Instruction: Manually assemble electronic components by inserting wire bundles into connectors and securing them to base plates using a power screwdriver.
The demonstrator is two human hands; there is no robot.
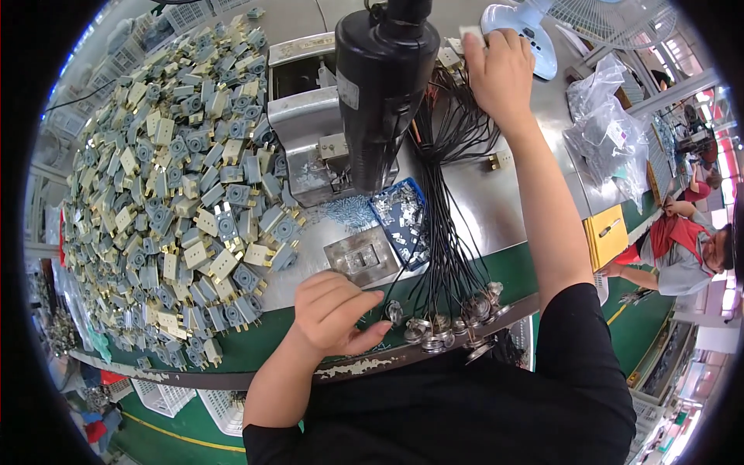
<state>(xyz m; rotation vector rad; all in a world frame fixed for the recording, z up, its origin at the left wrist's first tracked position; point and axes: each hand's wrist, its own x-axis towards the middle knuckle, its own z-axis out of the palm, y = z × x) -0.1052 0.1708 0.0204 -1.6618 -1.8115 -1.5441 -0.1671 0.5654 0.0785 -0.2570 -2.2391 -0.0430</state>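
Observation:
My left hand (pixel 333 314) hovers at the table's near edge, thumb and forefinger apart, with nothing visible between them. Just right of it a black cable runs down to a round metal part (pixel 394 312). Stretched to the far side, my right hand (pixel 502 74) closes on a beige plug housing (pixel 470 33), mostly hidden by the fingers. Other beige housings (pixel 449 56) lie beside it at the far end of a bundle of black cables (pixel 442 147). Several round metal pieces (pixel 442 333) hang at the bundle's near end.
A big heap of grey-and-beige plug parts (pixel 178 194) fills the left. A black cylindrical machine head (pixel 384 85) stands centrally over a metal fixture. Nearby are a metal plate (pixel 360 258), a blue tray (pixel 403 225) of small metal pieces, and a fan base (pixel 527 35). Someone sits at right.

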